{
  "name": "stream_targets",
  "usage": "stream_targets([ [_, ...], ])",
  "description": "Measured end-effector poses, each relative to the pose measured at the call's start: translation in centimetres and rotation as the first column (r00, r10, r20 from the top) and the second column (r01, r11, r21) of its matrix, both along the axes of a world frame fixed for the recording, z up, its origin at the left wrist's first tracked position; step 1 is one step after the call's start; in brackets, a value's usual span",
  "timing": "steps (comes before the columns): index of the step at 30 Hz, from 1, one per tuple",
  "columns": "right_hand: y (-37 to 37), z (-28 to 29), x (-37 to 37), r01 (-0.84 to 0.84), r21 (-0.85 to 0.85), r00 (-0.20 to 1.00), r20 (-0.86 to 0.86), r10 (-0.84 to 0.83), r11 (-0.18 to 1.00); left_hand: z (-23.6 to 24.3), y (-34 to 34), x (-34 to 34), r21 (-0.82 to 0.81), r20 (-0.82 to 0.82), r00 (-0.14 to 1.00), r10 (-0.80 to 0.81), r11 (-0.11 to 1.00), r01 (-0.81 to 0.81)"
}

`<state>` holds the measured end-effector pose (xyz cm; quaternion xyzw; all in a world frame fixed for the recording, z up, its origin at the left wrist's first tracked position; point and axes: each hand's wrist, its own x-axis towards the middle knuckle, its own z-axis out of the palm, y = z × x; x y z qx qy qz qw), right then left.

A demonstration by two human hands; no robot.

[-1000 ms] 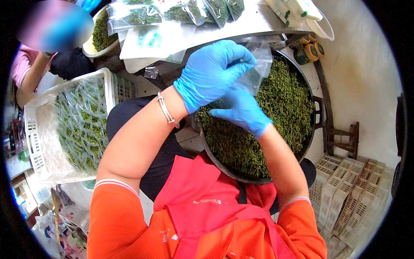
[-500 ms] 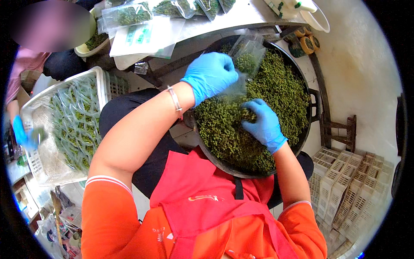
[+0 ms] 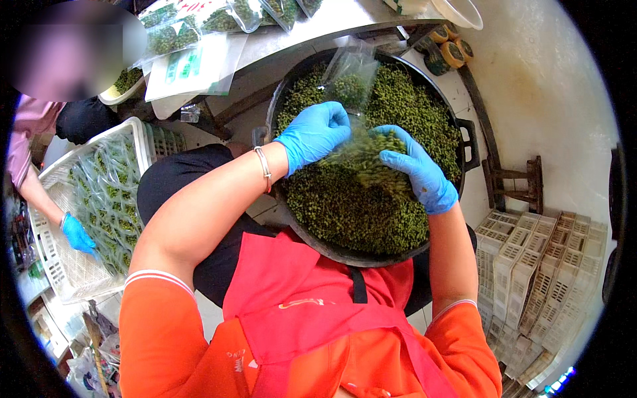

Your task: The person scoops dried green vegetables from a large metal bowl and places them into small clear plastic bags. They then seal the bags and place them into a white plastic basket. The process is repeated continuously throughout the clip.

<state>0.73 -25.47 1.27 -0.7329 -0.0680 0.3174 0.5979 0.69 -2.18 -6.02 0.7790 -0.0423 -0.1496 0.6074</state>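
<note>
A wide black pan (image 3: 468, 142) rests on my lap, filled with small green peppercorn-like clusters (image 3: 345, 205). My left hand (image 3: 313, 132), in a blue glove, pinches the mouth of a clear plastic bag (image 3: 350, 76) that lies over the greens. My right hand (image 3: 415, 169), also gloved in blue, is cupped on a handful of the greens right at the bag's mouth. The bag holds a small amount of greens.
A table (image 3: 345, 16) beyond the pan carries several filled clear bags (image 3: 192, 30). At left stands a white crate (image 3: 53, 192) of filled bags, with another person's blue-gloved hand (image 3: 78, 233) in it. Stacked white crates (image 3: 531, 265) are at right, a wooden stool (image 3: 514, 182) behind.
Both of my hands and the bag have come down from above the pan onto the greens. My right hand has gathered a handful at the bag's mouth. The other person's hand moved inside the crate.
</note>
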Motion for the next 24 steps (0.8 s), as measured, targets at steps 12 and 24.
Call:
stream_targets([
  [12, 3.1, -0.7, -3.1, 0.205, -0.551, 0.745, 0.624, 0.236, 0.809, 0.8, -1.8, -2.2, 0.096, 0.176, 0.982, 0.061, 0.992, -0.079],
  [24, 1.5, -2.6, -2.4, 0.27, -0.381, 0.724, 0.686, 0.075, 0.884, 1.4, -2.3, -3.0, -0.185, 0.083, 0.989, 0.125, 0.977, -0.108],
])
